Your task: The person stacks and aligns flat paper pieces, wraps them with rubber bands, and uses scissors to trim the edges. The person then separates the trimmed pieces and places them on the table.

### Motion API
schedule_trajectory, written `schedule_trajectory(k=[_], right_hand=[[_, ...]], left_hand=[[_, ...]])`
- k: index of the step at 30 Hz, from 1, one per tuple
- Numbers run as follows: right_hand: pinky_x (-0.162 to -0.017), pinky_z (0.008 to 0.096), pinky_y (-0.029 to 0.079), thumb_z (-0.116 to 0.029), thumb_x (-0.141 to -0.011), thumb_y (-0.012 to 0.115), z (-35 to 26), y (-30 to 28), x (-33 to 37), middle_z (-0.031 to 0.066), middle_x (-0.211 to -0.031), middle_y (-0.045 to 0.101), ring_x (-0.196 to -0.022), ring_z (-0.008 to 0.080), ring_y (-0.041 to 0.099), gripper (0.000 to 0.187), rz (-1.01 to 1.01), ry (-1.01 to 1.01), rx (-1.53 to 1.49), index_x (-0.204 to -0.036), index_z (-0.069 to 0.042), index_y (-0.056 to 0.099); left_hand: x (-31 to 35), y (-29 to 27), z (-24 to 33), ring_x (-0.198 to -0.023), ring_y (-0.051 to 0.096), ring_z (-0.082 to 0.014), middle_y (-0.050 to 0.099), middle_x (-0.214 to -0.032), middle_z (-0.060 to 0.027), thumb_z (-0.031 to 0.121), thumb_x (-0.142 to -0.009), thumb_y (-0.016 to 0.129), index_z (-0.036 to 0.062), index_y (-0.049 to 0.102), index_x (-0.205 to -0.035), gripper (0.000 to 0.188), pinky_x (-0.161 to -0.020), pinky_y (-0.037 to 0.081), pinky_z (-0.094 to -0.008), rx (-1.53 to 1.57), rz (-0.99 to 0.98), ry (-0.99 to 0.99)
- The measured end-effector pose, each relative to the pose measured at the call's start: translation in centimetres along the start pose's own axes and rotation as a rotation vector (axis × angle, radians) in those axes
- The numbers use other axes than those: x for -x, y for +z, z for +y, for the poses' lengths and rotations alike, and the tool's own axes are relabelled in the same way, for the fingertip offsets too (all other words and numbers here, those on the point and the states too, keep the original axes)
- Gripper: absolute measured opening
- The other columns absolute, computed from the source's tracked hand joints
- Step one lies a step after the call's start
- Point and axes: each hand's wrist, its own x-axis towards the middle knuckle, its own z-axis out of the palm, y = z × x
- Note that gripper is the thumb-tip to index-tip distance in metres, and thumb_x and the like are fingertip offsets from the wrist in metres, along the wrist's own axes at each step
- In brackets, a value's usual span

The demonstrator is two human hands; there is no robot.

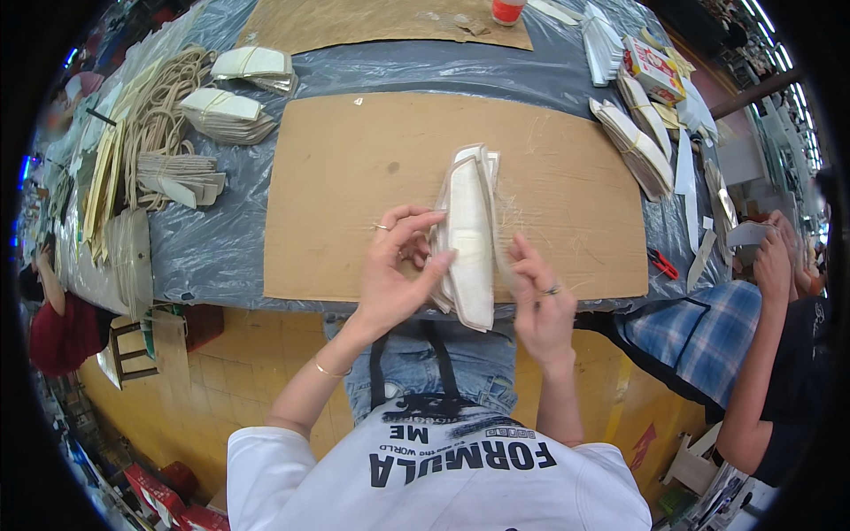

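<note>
A long, narrow stack of white fabric pieces with tan edges stands over the cardboard, its lower end reaching past the near edge. A pale band crosses its middle. My left hand grips the stack from the left, thumb on the front face and fingers along its side. At the stack's right edge is my right hand, its fingers curled and partly blurred. Something thin and pale seems to lie between those fingers and the stack, too smeared to name.
The brown cardboard sheet lies on a plastic-covered table. Banded stacks of fabric pieces and tan cords lie at left. More banded stacks, a printed box and red-handled snips are at right. A co-worker's hand holds a pale piece.
</note>
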Motion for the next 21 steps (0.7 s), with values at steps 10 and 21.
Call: schedule_trajectory(k=[10,21], right_hand=[[-0.086,0.0274,0.050,-0.016,-0.096,0.056,-0.6,1.3,1.1,0.0216,-0.126,0.059,-0.104,0.0205,0.064,0.039,0.089,0.266,-0.394,-0.127,0.006,0.048],[-0.074,0.0355,0.053,-0.011,-0.098,0.048,-0.1,1.1,1.2,0.0241,-0.108,0.066,-0.088,0.0292,0.069,0.040,0.099,0.165,-0.080,-0.137,0.000,0.047]], left_hand=[[0.0,0.9,0.2,-0.091,0.048,-0.0099,0.045,-0.123,-0.0080,0.008,-0.081,0.074,0.0054,0.054,-0.126,0.050,-0.072,0.046,-0.0222,-0.127,0.099,-0.039],[-3.2,0.8,2.4,-0.117,0.054,-0.0290,0.042,-0.133,-0.0281,0.025,-0.087,0.071,-0.0074,0.028,-0.141,0.077,-0.087,0.053,-0.0377,-0.067,0.013,-0.328]])
